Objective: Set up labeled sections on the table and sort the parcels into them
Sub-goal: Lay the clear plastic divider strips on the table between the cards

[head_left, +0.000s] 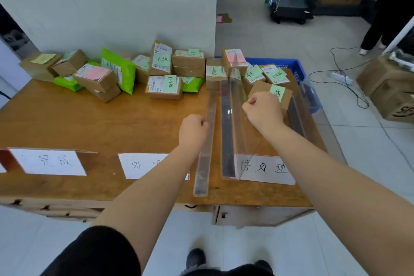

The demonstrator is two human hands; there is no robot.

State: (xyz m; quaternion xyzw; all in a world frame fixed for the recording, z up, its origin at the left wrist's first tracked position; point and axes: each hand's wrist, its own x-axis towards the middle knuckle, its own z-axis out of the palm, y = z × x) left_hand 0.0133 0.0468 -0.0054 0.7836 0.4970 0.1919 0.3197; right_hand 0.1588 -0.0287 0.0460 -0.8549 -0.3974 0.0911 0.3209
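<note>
Three white paper labels lie along the near edge of the wooden table [67, 119]: left label [50, 162], middle label [143, 165], right label [266, 169]. Two clear acrylic dividers run front to back on the table. My left hand [193, 129] grips the left divider [207, 141]. My right hand [263, 108] pinches the upright wall of the second divider [233, 132]. A third clear panel [313, 114] stands at the right edge. Cardboard and green parcels [165, 84] with sticky notes are piled at the back.
A blue plastic crate [291, 64] sits behind the table's right corner. Cardboard boxes [389, 87], a power strip and cables lie on the floor to the right. A white wall backs the table, and a trolley [291, 11] stands far off. A person stands at far right.
</note>
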